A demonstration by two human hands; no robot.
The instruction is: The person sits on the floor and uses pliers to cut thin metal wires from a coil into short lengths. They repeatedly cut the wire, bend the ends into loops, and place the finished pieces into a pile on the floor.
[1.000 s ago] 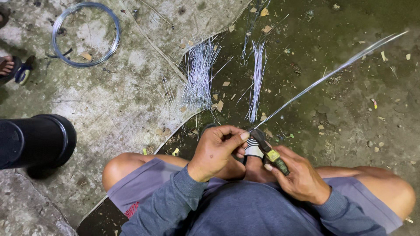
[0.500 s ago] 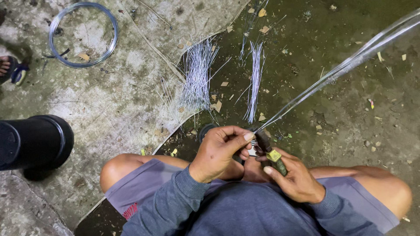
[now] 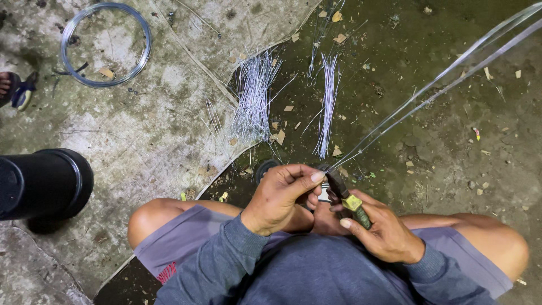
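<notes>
The right hand (image 3: 389, 234) gripped the pliers (image 3: 347, 197) closed around their handles while the left hand (image 3: 279, 197) pinched the long wire (image 3: 429, 93); a clean cut probably needed that wire held taut and square in the jaws.

The pliers (image 3: 345, 197), dark-jawed with a yellow-green handle, lay gripped above the lap. Two long, thin, shiny wire strands (image 3: 440, 87) ran taut from the jaws toward the upper right.

We had one view only, from the camera on the head, facing straight down. It sat close above the left hand (image 3: 279, 197) and right hand (image 3: 381, 231) at the lower middle, with the concrete floor (image 3: 169, 113) stretching away toward the upper edge.
</notes>
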